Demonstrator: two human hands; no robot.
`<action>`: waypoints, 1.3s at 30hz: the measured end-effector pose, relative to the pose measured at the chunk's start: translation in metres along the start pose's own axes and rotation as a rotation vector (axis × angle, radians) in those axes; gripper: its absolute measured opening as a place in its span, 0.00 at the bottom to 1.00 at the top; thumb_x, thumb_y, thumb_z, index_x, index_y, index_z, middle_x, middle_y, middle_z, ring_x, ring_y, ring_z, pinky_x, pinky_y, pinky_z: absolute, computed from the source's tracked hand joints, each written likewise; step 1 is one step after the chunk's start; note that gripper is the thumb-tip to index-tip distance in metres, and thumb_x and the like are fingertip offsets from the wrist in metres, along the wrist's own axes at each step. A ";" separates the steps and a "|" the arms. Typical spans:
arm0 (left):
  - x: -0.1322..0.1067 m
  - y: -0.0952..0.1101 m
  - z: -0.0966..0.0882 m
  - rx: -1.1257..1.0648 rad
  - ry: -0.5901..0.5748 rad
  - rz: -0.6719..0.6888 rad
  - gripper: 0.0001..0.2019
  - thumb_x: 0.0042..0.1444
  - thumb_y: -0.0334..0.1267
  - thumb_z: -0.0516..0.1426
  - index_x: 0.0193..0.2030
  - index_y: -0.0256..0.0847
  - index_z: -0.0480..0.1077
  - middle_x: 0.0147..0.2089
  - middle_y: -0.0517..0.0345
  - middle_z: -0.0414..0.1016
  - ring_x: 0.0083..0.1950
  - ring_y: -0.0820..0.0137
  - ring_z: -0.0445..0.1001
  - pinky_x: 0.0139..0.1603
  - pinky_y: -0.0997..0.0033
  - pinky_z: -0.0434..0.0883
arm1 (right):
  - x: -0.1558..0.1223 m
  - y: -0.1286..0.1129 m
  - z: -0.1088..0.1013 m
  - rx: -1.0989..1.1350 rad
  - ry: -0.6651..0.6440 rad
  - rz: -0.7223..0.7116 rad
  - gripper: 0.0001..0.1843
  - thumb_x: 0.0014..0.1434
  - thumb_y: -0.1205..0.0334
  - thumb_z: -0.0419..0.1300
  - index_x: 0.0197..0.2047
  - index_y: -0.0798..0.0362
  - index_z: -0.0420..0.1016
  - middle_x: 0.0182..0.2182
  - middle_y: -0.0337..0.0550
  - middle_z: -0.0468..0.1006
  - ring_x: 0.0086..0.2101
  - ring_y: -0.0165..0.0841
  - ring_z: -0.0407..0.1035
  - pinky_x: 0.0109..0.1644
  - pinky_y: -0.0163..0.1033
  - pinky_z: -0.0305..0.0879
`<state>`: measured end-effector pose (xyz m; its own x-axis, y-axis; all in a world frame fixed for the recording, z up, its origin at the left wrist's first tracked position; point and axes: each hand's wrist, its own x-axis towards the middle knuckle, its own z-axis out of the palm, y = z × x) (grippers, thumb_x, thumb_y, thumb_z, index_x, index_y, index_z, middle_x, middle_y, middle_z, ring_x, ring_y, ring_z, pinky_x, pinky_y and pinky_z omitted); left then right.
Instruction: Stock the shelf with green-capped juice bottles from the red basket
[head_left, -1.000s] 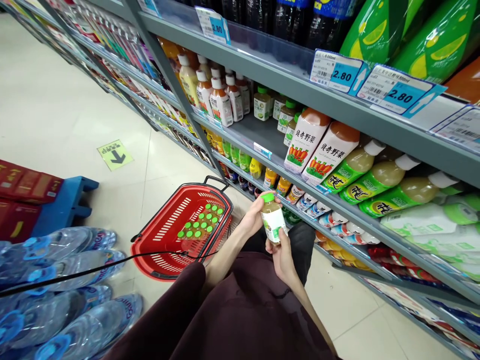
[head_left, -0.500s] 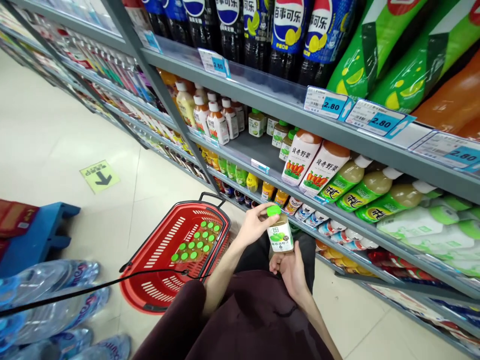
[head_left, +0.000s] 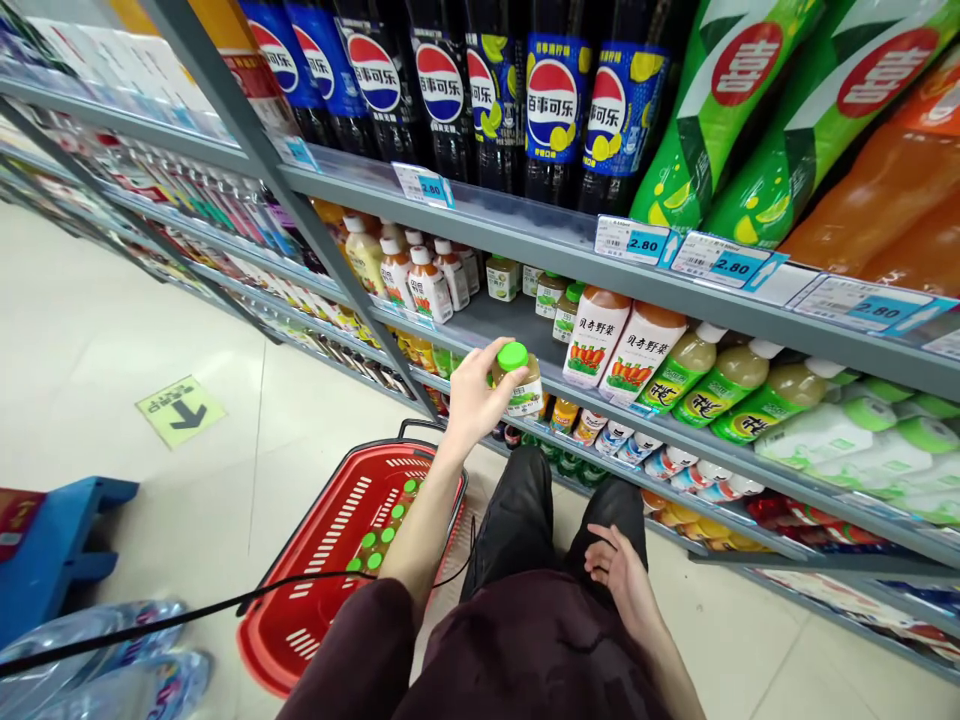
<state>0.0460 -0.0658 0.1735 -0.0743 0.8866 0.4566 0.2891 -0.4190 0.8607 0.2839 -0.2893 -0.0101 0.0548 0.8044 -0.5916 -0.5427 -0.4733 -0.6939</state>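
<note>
My left hand (head_left: pixel 480 392) is closed round a small juice bottle (head_left: pixel 524 388) with a green cap and a white label. It holds the bottle upright in front of the shelf (head_left: pixel 480 318), near its front edge. On that shelf, similar green-capped bottles (head_left: pixel 550 294) stand behind, beside two larger carrot juice bottles (head_left: pixel 595 335). My right hand (head_left: pixel 616 562) hangs above my right thigh with its fingers apart and nothing in it. A red shopping basket (head_left: pixel 319 520) on the floor to the left holds several green-capped bottles (head_left: pixel 375 540), partly hidden by my left forearm.
Large cola bottles (head_left: pixel 442 90) and green soda bottles (head_left: pixel 750 90) fill the shelf above. A blue pallet (head_left: pixel 67 530) and wrapped water bottles (head_left: pixel 112 660) stand at the left. A black cable (head_left: pixel 300 580) crosses the basket. A floor sign (head_left: pixel 180 410) lies farther off.
My left hand has carried the juice bottle up and away from my lap toward the shelf. My right hand has come off the bottle's base and moved lower right. The view has tilted upward.
</note>
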 end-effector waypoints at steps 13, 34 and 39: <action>0.082 -0.017 0.027 0.257 -0.184 0.552 0.18 0.65 0.34 0.57 0.61 0.37 0.69 0.59 0.45 0.75 0.61 0.61 0.74 0.65 0.60 0.70 | 0.011 0.023 -0.017 -0.024 0.026 0.009 0.30 0.48 0.37 0.72 0.43 0.54 0.83 0.29 0.44 0.84 0.28 0.34 0.76 0.32 0.35 0.67; 0.103 -0.061 0.058 0.223 -0.480 0.566 0.20 0.71 0.42 0.53 0.63 0.33 0.70 0.61 0.38 0.75 0.65 0.58 0.74 0.66 0.59 0.71 | 0.027 0.030 -0.021 0.019 0.067 0.029 0.30 0.45 0.40 0.75 0.44 0.53 0.81 0.31 0.44 0.85 0.28 0.34 0.76 0.31 0.36 0.67; 0.107 -0.051 0.052 0.219 -0.548 0.527 0.23 0.71 0.46 0.53 0.64 0.33 0.69 0.63 0.38 0.74 0.64 0.57 0.74 0.66 0.60 0.70 | 0.028 0.029 -0.016 0.029 0.061 0.037 0.29 0.44 0.41 0.75 0.42 0.53 0.81 0.30 0.44 0.85 0.27 0.34 0.76 0.30 0.35 0.66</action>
<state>0.0732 0.0612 0.1664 0.5885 0.5762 0.5672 0.3408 -0.8129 0.4722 0.2835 -0.2858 -0.0534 0.0852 0.7628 -0.6410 -0.5690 -0.4909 -0.6597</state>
